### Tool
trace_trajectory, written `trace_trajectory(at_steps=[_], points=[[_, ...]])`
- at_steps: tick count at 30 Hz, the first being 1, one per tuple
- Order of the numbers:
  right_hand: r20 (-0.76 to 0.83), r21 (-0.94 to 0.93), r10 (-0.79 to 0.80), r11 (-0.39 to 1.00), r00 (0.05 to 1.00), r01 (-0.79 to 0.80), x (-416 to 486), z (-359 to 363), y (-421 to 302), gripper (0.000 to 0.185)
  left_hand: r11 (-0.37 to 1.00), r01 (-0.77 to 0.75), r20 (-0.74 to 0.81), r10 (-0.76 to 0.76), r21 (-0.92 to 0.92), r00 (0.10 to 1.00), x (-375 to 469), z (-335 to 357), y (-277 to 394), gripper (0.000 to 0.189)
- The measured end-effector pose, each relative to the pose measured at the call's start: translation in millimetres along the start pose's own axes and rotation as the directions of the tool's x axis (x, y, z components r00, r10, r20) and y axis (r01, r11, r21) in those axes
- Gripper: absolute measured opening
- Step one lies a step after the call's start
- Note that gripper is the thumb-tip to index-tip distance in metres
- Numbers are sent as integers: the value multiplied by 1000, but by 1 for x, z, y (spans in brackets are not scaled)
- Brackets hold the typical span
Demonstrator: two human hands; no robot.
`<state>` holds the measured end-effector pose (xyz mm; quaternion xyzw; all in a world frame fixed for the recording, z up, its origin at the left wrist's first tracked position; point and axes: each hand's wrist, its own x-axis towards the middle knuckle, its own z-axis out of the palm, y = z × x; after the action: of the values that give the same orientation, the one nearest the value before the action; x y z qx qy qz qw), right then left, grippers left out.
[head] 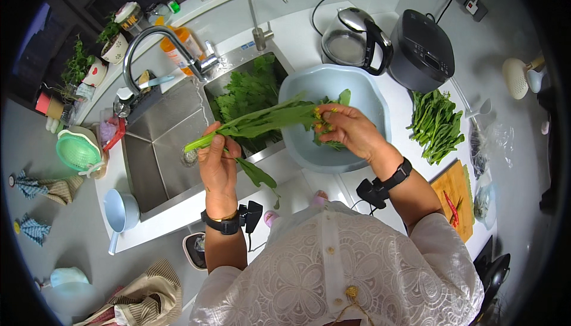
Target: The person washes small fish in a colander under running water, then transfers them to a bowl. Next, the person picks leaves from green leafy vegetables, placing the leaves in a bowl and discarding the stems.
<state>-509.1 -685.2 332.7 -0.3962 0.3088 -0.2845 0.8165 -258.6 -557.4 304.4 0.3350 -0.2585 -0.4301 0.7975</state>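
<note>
My left hand [219,170] is closed around the pale stem end of a leafy green vegetable stalk [267,118], over the sink's edge. One leaf [256,172] hangs down below that hand. My right hand [350,130] holds the stalk's other end, at its small yellow flowers, above a light blue plastic basin [292,147]. More greens [332,141] lie in the basin, partly hidden by my right hand. Leafy greens [252,94] fill the smaller sink bowl. A pile of leafy stalks [437,125] lies on the counter to the right.
The steel sink [154,165] has a curved faucet [129,58] over it. A glass kettle [348,43] and a dark rice cooker [424,49] stand behind the basin. Red chilies [451,208] lie on a wooden cutting board [464,219]. A light blue ladle-like pan [120,210] rests at left.
</note>
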Motion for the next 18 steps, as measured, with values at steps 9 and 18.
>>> trace_trajectory(at_steps=[9, 18], points=[[129, -318, 48, 948, 990, -5, 23, 124, 59, 23, 996, -55, -61, 59, 64, 996, -36, -101, 84, 24], [119, -127, 55, 991, 991, -39, 73, 227, 155, 8, 976, -195, -266, 215, 101, 940, -116, -199, 162, 23]])
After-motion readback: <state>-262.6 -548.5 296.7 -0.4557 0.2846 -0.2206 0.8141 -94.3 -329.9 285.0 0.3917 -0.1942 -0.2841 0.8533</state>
